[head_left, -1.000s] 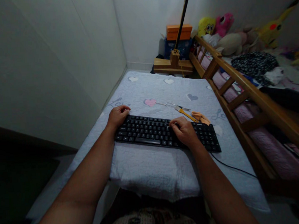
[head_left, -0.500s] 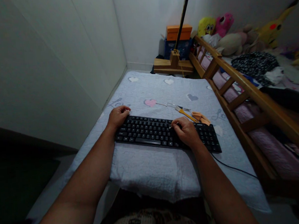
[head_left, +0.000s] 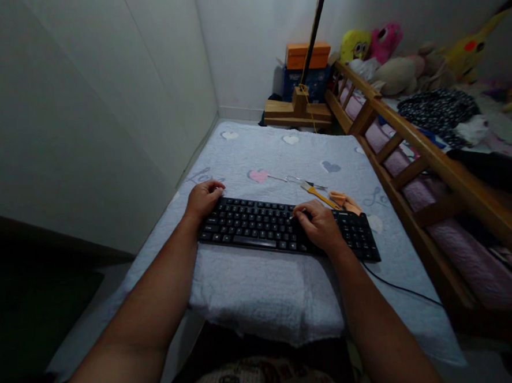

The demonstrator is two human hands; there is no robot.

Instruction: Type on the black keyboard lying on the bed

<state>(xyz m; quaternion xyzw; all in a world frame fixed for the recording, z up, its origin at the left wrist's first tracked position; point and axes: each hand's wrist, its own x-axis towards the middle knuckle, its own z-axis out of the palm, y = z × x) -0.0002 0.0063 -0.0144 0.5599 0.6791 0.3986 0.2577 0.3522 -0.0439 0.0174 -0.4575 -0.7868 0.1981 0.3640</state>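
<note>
A black keyboard [head_left: 253, 221] lies across the cloth-covered table in front of me. My left hand [head_left: 204, 198] is closed at its upper left corner, steadying that end. Over the arrow-key area, my right hand [head_left: 316, 221] is held in a pinch with the fingertips down by the keys. A tiny pale bit shows at those fingertips, too small to name. Behind the keyboard lie a thin white stick [head_left: 276, 178], a brush with a yellow handle [head_left: 322, 198], a thin wire-like tool [head_left: 296, 180] and a crumpled orange-tan cloth [head_left: 346, 202].
The pale blue heart-patterned cloth [head_left: 262, 289] covers the table. A black cable [head_left: 400, 287] runs from the keyboard toward the right edge. A wooden bed rail [head_left: 427, 152] borders the right side, with plush toys behind it. A wooden stand [head_left: 297, 111] and boxes stand beyond the table.
Both hands stay in nearly the same place on the keyboard. The whole view has shifted very slightly; nothing has been picked up or put down.
</note>
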